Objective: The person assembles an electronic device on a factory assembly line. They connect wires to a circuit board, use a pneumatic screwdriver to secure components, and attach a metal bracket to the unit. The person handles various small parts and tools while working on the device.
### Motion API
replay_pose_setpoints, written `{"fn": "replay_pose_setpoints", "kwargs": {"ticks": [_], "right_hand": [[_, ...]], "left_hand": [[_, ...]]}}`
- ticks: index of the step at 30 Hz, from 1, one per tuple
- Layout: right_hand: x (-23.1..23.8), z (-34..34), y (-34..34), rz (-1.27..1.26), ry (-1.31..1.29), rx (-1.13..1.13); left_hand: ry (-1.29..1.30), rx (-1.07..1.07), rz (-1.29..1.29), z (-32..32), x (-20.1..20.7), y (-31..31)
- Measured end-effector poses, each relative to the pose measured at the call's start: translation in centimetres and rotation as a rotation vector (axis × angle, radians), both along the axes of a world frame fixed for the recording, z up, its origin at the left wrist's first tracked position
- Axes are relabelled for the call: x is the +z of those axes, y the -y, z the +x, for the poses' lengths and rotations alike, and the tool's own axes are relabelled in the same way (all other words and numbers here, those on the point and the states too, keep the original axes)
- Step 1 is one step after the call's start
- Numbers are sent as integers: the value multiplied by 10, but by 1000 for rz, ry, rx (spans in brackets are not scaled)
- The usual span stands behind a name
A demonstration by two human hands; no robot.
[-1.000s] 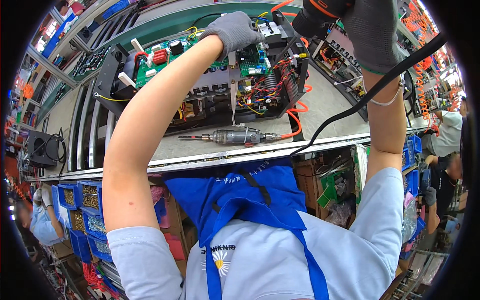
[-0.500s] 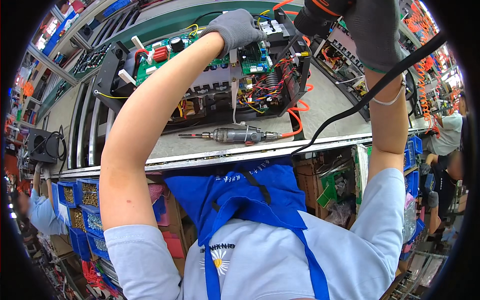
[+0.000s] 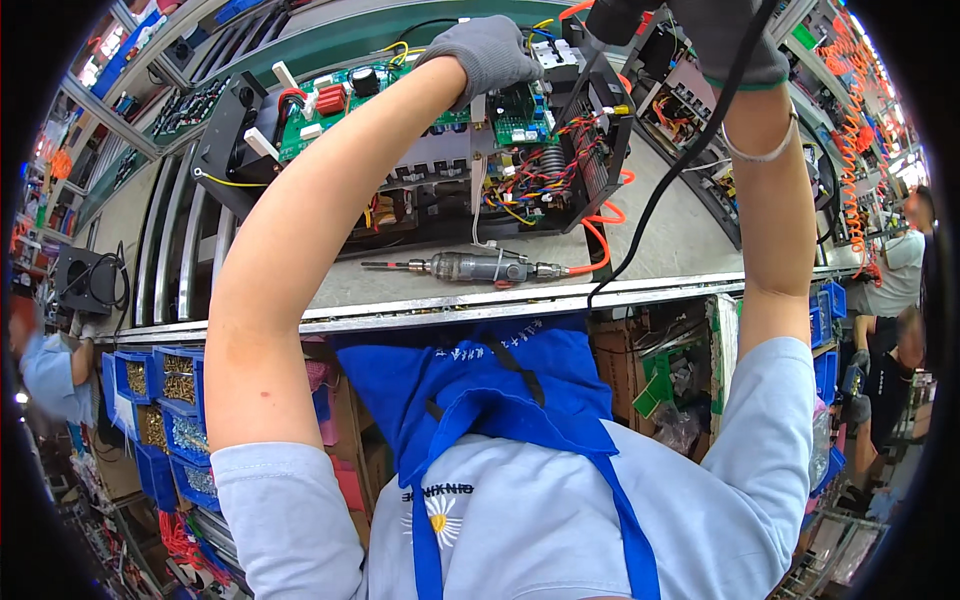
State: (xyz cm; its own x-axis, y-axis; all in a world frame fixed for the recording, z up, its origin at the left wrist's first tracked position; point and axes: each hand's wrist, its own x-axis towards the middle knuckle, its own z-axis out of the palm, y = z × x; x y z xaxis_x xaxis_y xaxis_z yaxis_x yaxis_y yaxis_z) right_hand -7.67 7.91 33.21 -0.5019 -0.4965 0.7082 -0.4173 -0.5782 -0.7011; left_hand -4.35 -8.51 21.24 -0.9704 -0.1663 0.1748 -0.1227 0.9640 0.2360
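An open black electronics chassis (image 3: 415,222) lies on the bench, with green circuit boards (image 3: 515,120) and bundles of coloured wires (image 3: 560,165) in it. Over its far side, my left hand (image 3: 485,55) in a grey glove has its fingers bent down beside the boards; what they hold, if anything, is hidden. My right hand (image 3: 730,40), gloved too, grips a dark power screwdriver (image 3: 612,20) at the top edge of the picture. The long bit of the screwdriver points down to the chassis's far right corner.
An inline air screwdriver (image 3: 465,267) on an orange hose lies along the bench's near edge. A second open chassis (image 3: 690,110) stands to the right. A black cable (image 3: 660,205) crosses in front of my right arm. Rollers (image 3: 170,240) and blue screw bins (image 3: 180,385) are at left.
The power screwdriver and my right hand have shifted slightly up and left in the picture. The chassis appears a little farther right. My left hand stays at the chassis's far side.
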Motion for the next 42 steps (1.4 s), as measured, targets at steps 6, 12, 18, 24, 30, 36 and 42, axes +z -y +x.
{"fn": "replay_pose_setpoints", "kwargs": {"ticks": [6, 12, 18, 24, 30, 36, 42], "right_hand": [[13, -18, 1, 61, 42, 194], [-20, 60, -75, -375, 147, -142], [-97, 96, -119, -422, 37, 481], [-125, 106, -112, -405, 135, 442], [-129, 118, -106, -489, 168, 352], [-127, 119, -103, -475, 165, 364], [-128, 118, -102, -412, 111, 383]], "left_hand": [[-94, 127, 405, 59, 44, -21], [-203, -15, 1629, 176, -27, -52], [-134, 217, 2489, 252, -190, -90], [-160, 153, 2126, 250, -162, -89], [-362, 244, 2332, 232, -156, -95], [-336, 276, 2398, 232, -156, -97], [-305, 148, 2507, 234, -160, -94]]}}
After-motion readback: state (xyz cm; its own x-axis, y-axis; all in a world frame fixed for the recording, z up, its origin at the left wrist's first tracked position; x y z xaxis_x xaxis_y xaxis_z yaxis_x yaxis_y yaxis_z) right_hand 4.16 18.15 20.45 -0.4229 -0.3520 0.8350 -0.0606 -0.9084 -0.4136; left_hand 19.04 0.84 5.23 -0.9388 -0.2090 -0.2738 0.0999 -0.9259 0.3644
